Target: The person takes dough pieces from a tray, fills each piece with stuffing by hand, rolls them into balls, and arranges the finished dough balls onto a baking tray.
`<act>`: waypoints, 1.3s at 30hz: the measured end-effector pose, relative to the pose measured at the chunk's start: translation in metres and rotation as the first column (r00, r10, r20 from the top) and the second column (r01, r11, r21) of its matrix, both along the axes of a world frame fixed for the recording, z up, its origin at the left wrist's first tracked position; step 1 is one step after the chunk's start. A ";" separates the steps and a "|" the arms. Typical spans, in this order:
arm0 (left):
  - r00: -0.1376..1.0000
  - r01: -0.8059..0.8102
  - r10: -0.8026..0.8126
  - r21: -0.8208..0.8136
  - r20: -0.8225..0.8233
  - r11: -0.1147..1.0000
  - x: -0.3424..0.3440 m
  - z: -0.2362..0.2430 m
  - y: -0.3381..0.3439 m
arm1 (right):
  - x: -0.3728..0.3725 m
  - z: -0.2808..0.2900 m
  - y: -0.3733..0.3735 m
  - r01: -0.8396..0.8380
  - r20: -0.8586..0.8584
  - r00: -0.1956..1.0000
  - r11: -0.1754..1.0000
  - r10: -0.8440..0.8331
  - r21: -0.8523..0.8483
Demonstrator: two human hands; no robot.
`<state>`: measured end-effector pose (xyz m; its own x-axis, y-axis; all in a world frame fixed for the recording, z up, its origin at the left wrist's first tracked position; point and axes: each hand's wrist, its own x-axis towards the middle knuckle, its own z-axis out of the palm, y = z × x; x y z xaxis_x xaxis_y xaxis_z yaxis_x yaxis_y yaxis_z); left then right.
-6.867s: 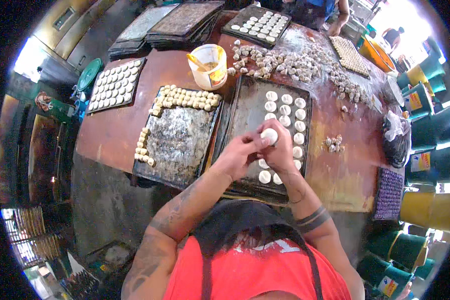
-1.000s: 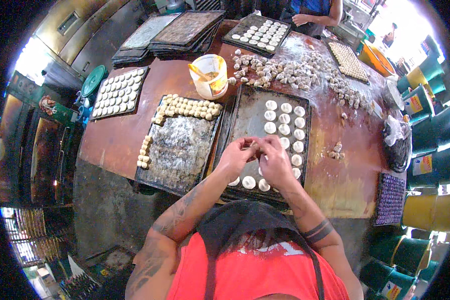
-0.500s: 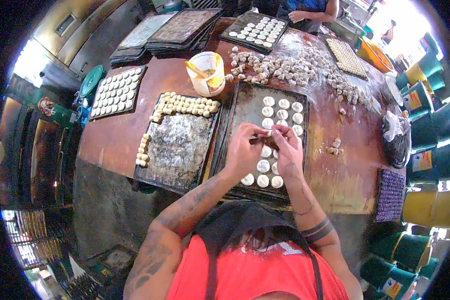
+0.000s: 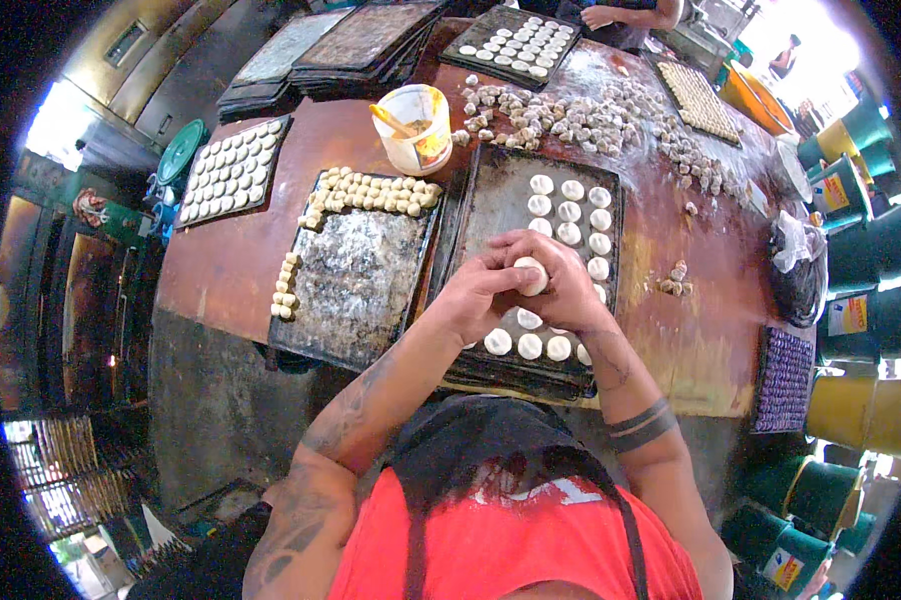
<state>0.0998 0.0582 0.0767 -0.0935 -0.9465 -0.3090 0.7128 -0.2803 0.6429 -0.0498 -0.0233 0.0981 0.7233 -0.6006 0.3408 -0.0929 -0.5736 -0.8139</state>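
Observation:
A round white dough ball (image 4: 533, 276) sits between my two hands, above the dark baking tray (image 4: 491, 200) in front of me. My left hand (image 4: 481, 292) is closed on it from the left, thumb pressed to its side. My right hand (image 4: 559, 268) wraps round it from the far and right sides, overlapping the left fingers. Beneath and beyond them, rows of flattened white dough rounds (image 4: 570, 211) lie on the tray; my hands hide some. To the left, a floured tray (image 4: 356, 290) carries small pale dough pieces (image 4: 376, 190) along its far and left edges.
A white bucket (image 4: 411, 150) with an orange handle in it stands beyond the trays. Floured brown lumps (image 4: 591, 120) are heaped at its right. Filled trays (image 4: 236, 172) and a stack of dark trays (image 4: 366, 50) line the far left. Across the table is another person's hand (image 4: 599, 16).
My hands have gone from a fingertip pinch to being cupped together round the dough, which now shows as a smooth ball. The view has shifted slightly.

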 end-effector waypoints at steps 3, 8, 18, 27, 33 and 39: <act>0.991 0.050 -0.059 -0.078 -0.123 0.996 -0.005 -0.024 0.009 | 0.004 -0.012 0.006 0.101 0.039 0.994 0.993 -0.103 0.066; 0.989 -0.150 0.147 0.135 0.027 0.980 -0.006 -0.006 0.008 | 0.009 -0.045 0.032 0.272 -0.047 0.960 0.873 -0.277 0.404; 0.578 -0.228 0.215 -0.097 0.787 0.969 0.005 -0.113 0.045 | -0.013 -0.120 0.035 0.432 -0.494 0.829 0.862 -0.263 0.265; 0.681 -0.153 0.069 0.049 0.729 0.987 0.033 -0.091 0.051 | -0.024 -0.131 0.067 -0.131 -0.470 0.871 0.853 -0.145 -0.506; 0.649 -0.105 -0.017 0.112 0.761 0.988 0.072 -0.096 0.076 | -0.115 -0.127 -0.089 0.468 -0.295 0.692 0.721 -0.659 -0.512; -0.163 -0.428 -0.112 0.032 0.980 0.903 0.206 -0.127 0.112 | -0.296 -0.201 -0.130 0.361 -0.471 0.292 0.552 -0.832 -0.752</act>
<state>0.3053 0.1703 -0.0505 0.6950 -0.7164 -0.0616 -0.5680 -0.5995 0.5638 -0.3461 -0.1529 -0.1026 0.2962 -0.9167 0.2681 -0.9550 -0.2796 0.0990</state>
